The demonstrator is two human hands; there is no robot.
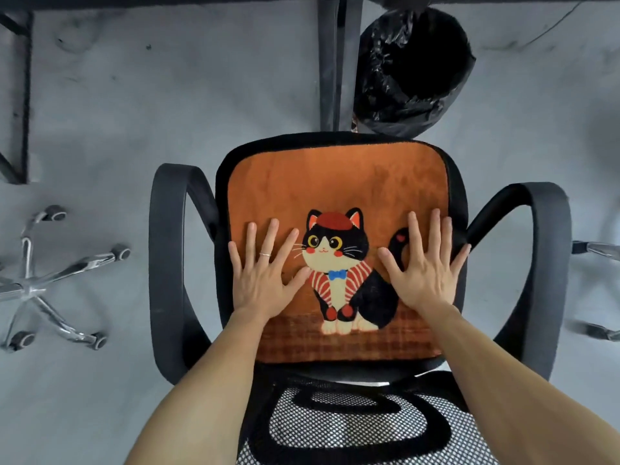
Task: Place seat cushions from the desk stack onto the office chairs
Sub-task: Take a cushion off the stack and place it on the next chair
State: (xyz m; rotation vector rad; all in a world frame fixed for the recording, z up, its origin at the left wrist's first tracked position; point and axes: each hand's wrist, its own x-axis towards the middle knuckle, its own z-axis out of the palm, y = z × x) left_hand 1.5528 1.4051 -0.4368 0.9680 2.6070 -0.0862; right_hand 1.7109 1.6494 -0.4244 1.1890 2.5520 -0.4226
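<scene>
Both hands lie flat, palms down and fingers spread, on a square orange plush seat cushion point(335, 193) printed with a black-and-white cat in a red cap; neither grasps anything. The cushion rests on the seat of a black office chair point(174, 263) with curved plastic armrests. The left hand point(265, 280), a thin ring on one finger, presses just left of the cat's body; the right hand point(426, 266) presses just right of it, partly over the cat's tail. Beneath the forearms, nearer the person, is the chair's black-and-white mesh backrest point(352, 427). Beyond the fingertips stands a black-bagged waste bin point(412, 72) beside a dark desk leg point(330, 62). Far left of the left hand sits a chrome five-star chair base point(37, 286) on the grey floor
</scene>
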